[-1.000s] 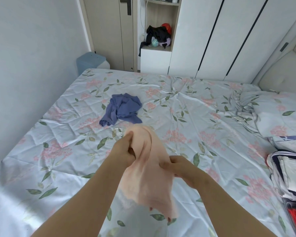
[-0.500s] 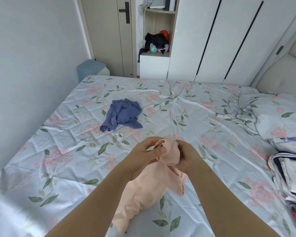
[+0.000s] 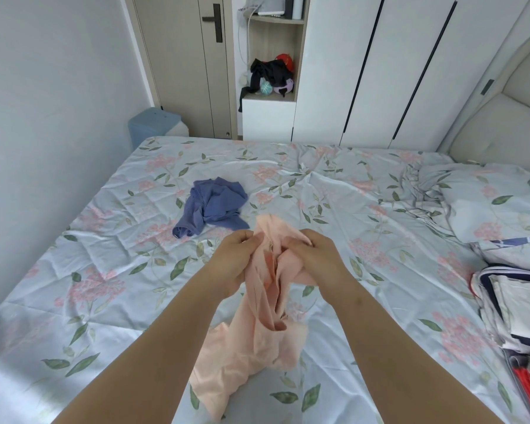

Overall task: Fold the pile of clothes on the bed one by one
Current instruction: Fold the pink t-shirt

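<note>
Gripping a bunched peach garment point(image 3: 265, 325) in left hand point(image 3: 237, 260) and right hand point(image 3: 314, 255) just above the bed point(image 3: 89, 289), tail draped on the sheet. Not yet folded, apparently; nor the crumpled blue garment point(image 3: 214, 206) beyond. Possibly done: stack point(image 3: 527, 304) at right.

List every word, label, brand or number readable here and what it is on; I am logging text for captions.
No text can be read.
The peach fabric garment and the crumpled blue fabric garment show no print.
The white device on the top shelf is too small and blurred to show any marking.
</note>
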The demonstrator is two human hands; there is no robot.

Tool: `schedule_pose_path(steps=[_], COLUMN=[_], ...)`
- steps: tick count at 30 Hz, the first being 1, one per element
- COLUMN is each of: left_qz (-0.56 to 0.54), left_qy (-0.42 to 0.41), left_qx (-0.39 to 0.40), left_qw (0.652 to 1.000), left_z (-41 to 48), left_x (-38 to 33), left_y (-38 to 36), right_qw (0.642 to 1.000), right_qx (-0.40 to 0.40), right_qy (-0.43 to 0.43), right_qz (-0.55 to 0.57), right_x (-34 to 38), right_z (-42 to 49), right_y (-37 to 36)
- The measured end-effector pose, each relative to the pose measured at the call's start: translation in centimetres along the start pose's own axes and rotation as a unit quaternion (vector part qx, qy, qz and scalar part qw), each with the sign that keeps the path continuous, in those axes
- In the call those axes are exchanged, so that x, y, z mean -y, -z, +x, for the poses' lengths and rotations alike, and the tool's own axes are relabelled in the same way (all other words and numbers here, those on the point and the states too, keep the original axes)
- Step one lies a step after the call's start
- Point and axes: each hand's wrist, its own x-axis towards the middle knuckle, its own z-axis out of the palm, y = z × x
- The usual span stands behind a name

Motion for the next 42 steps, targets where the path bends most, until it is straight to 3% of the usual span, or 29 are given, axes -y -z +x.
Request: schedule_pose_path(steps=[7,10,15,20,24,27,32,37,39,42], left_qz=[0.084,0.159,0.215,0.207,0.225,0.304,0.468,0.577,0.585,0.552], left_qy=[-0.066,-0.116,-0.155,-0.18,-0.171,-0.14,-0.108,-0.046,-0.016,0.008], left_qx=[0.005,-0.001,0.0,0.025,0.077,0.115,0.058,0.011,-0.022,-0.072], left_qw=[0.994,0.98,0.964,0.961,0.956,0.935,0.875,0.815,0.811,0.831], left_z=[0.5,0.8,1.3,0.8,0.6,1.1,2.1,2.7,2.5,2.2], left_x=[-1.3,-1.8,-2.1,-1.2,0.0,0.8,2.5,4.4,5.2,5.8], left_y=[1.2,1.9,1.9,2.3,2.5,2.7,4.9,7.5,8.6,9.6], right_qw=[0.998,0.998,0.971,0.993,0.996,0.996,0.993,0.978,0.972,0.971], right_qx=[-0.061,-0.029,0.116,-0.007,-0.017,-0.046,-0.095,-0.2,-0.226,-0.214], right_qy=[-0.007,0.03,0.094,0.096,0.08,0.074,0.073,0.06,0.063,0.071], right_qz=[-0.022,-0.043,-0.188,-0.07,-0.028,-0.013,0.013,0.025,0.004,-0.075], right_x=[1.0,1.7,3.0,2.8,3.0,3.1,2.4,1.7,1.1,0.5], right_z=[0.8,0.8,0.1,0.8,1.0,1.1,1.2,1.6,1.7,1.4], right_y=[1.5,2.0,1.8,2.1,1.6,1.5,2.2,3.7,4.4,5.0])
